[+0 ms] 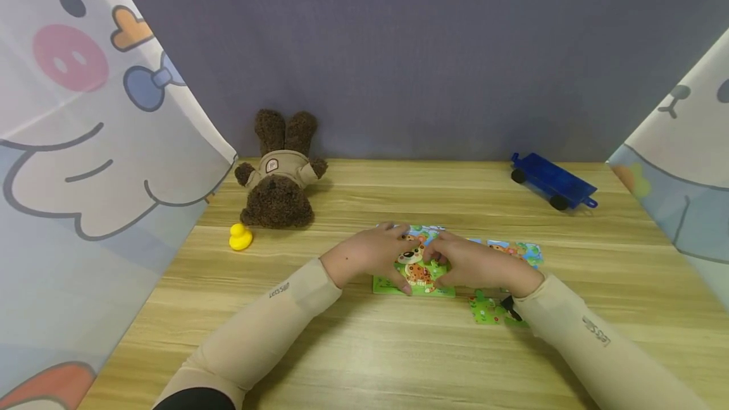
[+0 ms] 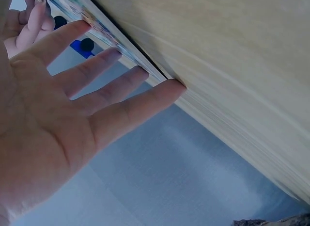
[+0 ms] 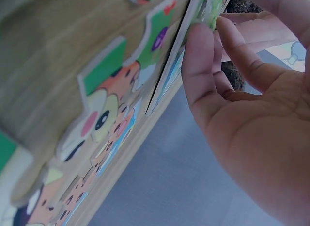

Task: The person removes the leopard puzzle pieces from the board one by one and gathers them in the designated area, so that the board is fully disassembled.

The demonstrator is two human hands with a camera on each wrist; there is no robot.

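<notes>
A jigsaw board (image 1: 383, 287) with a cartoon leopard picture (image 1: 418, 274) lies between the two hands. Spread over its left part is my left hand (image 1: 378, 255); in the left wrist view its fingertips (image 2: 175, 87) reach along the board's edge (image 2: 140, 54). My right hand (image 1: 469, 262) is over the board's right part with bent fingers. In the right wrist view its fingertips pinch a green puzzle piece (image 3: 211, 11), partly hidden by the fingers. Loose puzzle pieces (image 1: 484, 310) lie on the table beside and under the right forearm, several with leopard parts (image 3: 104, 112).
A brown plush toy (image 1: 279, 188) in a beige shirt lies at the back left, with a yellow rubber duck (image 1: 240, 237) near it. A blue wheeled toy wagon (image 1: 552, 179) stands at the back right. Grey and printed cloths surround the wooden table (image 1: 307, 359).
</notes>
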